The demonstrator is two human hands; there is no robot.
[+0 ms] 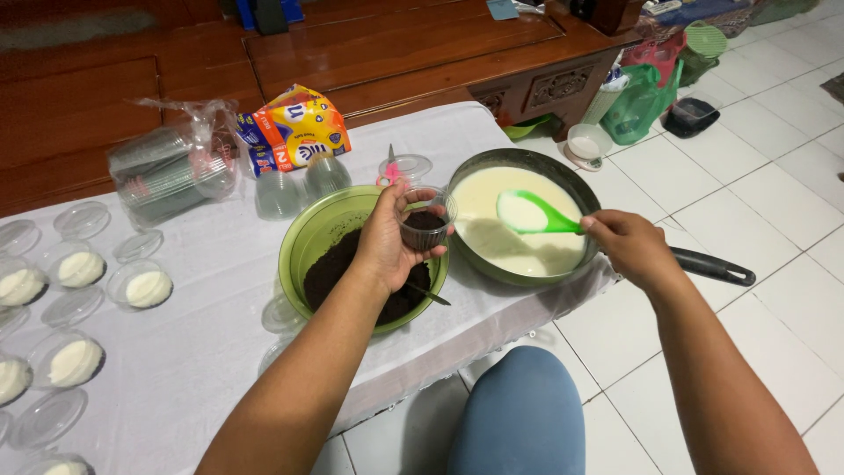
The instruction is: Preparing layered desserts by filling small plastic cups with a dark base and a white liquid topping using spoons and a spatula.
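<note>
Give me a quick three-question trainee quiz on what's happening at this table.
1. True or false: the left hand holds a small clear cup with dark crumbs in it.
2. What does the right hand hold? A) scissors B) green ladle C) fork
3. What fills the pan?

Key: 1 true; 2 B; 3 pale creamy liquid.
</note>
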